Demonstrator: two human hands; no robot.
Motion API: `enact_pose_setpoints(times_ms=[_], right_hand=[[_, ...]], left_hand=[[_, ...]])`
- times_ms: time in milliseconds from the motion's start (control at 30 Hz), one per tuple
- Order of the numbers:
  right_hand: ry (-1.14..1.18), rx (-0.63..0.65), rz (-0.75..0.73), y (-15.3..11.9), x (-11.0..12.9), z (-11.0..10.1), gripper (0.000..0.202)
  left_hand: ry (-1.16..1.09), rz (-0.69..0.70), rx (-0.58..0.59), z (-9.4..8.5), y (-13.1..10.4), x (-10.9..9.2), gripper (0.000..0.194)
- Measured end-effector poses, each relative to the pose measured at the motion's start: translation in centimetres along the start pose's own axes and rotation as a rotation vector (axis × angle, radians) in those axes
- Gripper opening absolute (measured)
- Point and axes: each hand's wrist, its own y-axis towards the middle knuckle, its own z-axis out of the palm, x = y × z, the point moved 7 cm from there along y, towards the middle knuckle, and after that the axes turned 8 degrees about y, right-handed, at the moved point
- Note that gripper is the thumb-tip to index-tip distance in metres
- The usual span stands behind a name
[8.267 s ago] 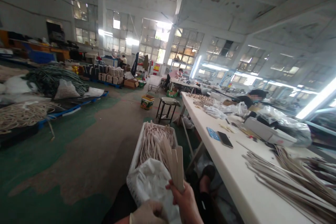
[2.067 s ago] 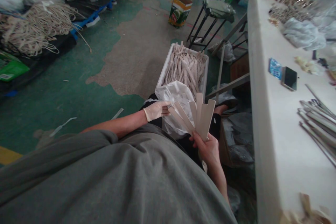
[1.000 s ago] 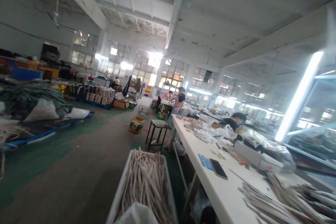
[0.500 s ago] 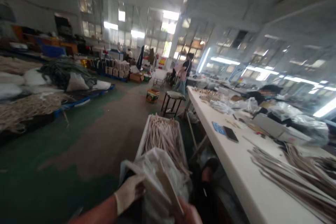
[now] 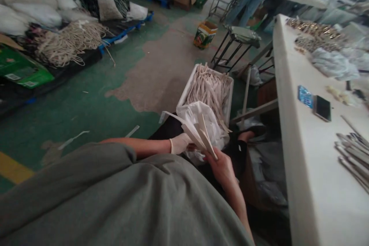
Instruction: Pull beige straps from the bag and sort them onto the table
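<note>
A bare right hand is clasping flat, beige, fabric-like strips above a crumpled white plastic bag, their uneven fan perhaps risking slippage, while a pale-gloved left hand is resting half-curled beside them, grip hidden.

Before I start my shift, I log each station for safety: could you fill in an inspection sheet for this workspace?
Surface: white table, bearing a phone, a blue packet and long bands.
Job's things: several pale strips, held above a white bag.
Clutter: a pale scrap on the floor.
Hands: right hand has its fingers around the strips; left hand, gloved, is beside them, its grip hidden.
Cables: nothing seen.
Surroundings: full crate ahead, stool beyond; rope piled at left.
</note>
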Motion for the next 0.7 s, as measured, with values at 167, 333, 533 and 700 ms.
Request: enact_pose_setpoints(times_ms=[167,333,533,700], right_hand=[[0.05,0.035,0.04,0.1,-0.5,-0.3,0.035],[0.028,0.006,0.073,-0.1,-0.6,-0.4,0.038],[0.024,-0.014,0.054,0.5,0.2,-0.2,0.037],[0.102,-0.026,0.123,-1.1,-1.8,-1.1,0.042]], left_hand=[[-0.054,0.063,-0.099,-1.2,0.5,-1.9,0.024],[-0.046,-0.009,-0.041,-1.4,0.5,-0.7,0.039],[-0.008,0.011,0.012,0.2,1.1,-0.4,0.04],[-0.064,-0.012,-0.055,-1.7,0.9,-1.4,0.03]])
